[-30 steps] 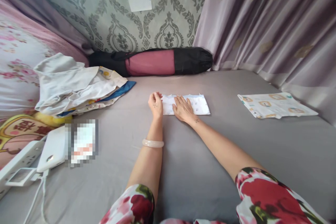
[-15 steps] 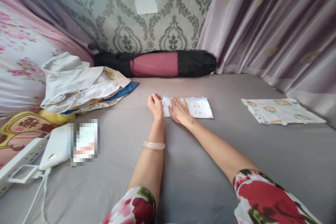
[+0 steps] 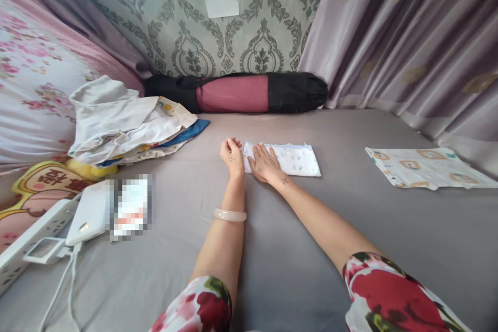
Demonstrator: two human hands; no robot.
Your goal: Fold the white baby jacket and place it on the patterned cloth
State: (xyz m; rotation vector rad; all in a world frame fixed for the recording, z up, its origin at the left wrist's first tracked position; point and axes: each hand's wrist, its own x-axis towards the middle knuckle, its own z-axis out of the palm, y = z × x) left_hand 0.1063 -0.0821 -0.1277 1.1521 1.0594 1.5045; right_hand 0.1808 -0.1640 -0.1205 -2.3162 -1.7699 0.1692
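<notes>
A grey sheet [image 3: 288,264] carries a white cloth [image 3: 299,160], an orange-patterned cloth [image 3: 431,168], piled fabrics [image 3: 128,125] and a roll [image 3: 233,94].

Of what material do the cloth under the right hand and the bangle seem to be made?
Cloth: soft, matte fabric, perhaps cotton; it lies flat, with slightly uneven edges and no shine.

Bangle: something hard and polished, perhaps stone, glass or plastic; it is pale, smooth and lightly glossy, so which one stays open.

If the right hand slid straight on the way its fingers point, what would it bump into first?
Probably the black-and-pink mat bag, at its pink section. The right hand lies on the folded white cloth; the left hand seems off its line, though depth is unclear.
</notes>
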